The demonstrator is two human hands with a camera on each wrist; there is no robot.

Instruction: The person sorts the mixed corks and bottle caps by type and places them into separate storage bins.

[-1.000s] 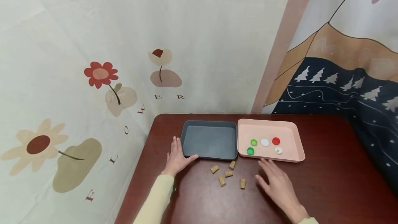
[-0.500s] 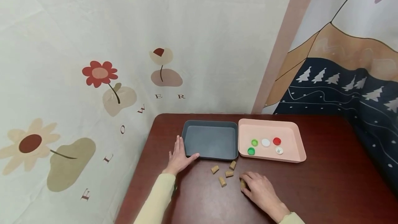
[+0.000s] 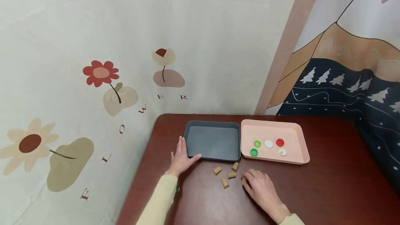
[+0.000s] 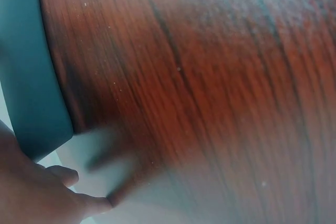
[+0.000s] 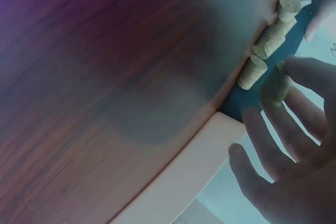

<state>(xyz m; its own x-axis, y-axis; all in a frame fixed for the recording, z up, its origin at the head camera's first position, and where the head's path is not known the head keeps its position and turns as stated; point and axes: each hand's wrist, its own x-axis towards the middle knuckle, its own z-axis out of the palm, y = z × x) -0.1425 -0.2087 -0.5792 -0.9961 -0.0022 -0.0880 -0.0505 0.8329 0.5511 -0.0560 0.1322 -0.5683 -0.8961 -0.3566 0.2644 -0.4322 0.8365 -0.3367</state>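
My right hand (image 3: 261,189) pinches a cork (image 5: 275,86) between thumb and fingers, low over the table. In the head view the fingers mostly hide that cork. Several other corks (image 3: 224,183) lie loosely to the left of this hand, in front of the trays. At the front left corner of a dark grey tray (image 3: 213,140), my left hand (image 3: 181,160) rests with fingers straight along its side and thumb along its front edge. Nothing lies in the grey tray.
Right beside the grey tray stands a pink tray (image 3: 292,133). Inside it are several bottle caps: a red cap (image 3: 280,142), a white cap (image 3: 268,144), green ones and a whitish one. A patterned curtain (image 3: 218,44) hangs behind the brown table (image 3: 337,169).
My right hand has moved left and down from the pink tray's front edge to the nearest cork and taken hold of it. The left hand has stayed at the grey tray.
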